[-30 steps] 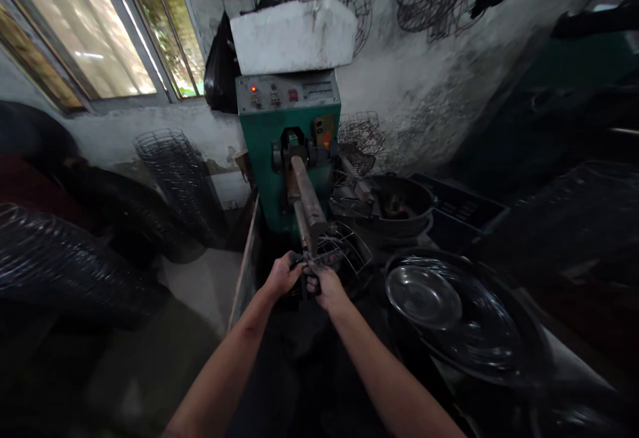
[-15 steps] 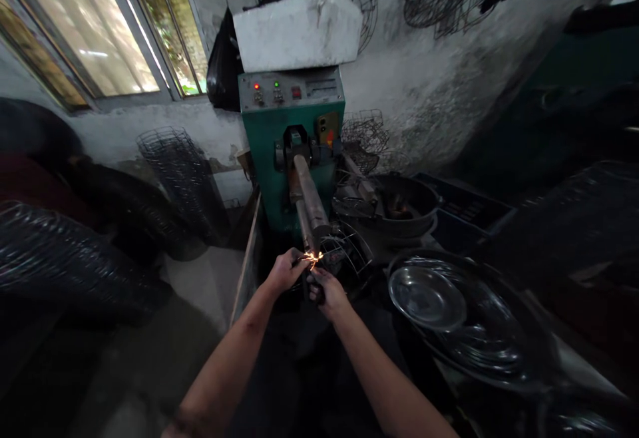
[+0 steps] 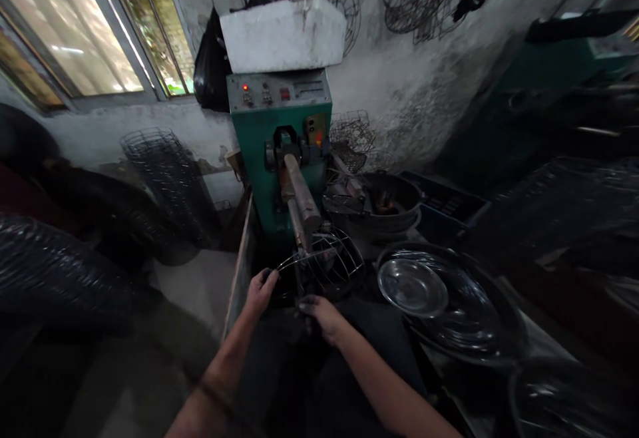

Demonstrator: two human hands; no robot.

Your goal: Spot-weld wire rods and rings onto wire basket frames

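Observation:
My left hand (image 3: 260, 290) is closed on the end of a thin, bright metal wire piece (image 3: 285, 264). The wire runs right, below the tip of the machine's upper arm. Behind it a curved wire frame (image 3: 344, 258) is visible; whether the two are joined I cannot tell. My right hand (image 3: 319, 317) is lower and nearer to me, fingers curled together, with darkened fingertips; what they hold, if anything, is lost in shadow. Ahead stands a green machine (image 3: 244, 138) with two thick metal arms, the upper arm (image 3: 302, 192) pointing toward me.
On the right, a large round pan (image 3: 479, 285) holds a shiny metal dish (image 3: 412, 288) and wire rings. A dark basin (image 3: 394, 198) sits behind it. Rolls of wire mesh (image 3: 164, 165) stand left. A white foam box (image 3: 284, 35) rests on the machine.
The sparks between the arm tips have gone, and the green light is off. My hands have drawn back toward me and apart, the left carrying the wire piece. The view has shifted slightly.

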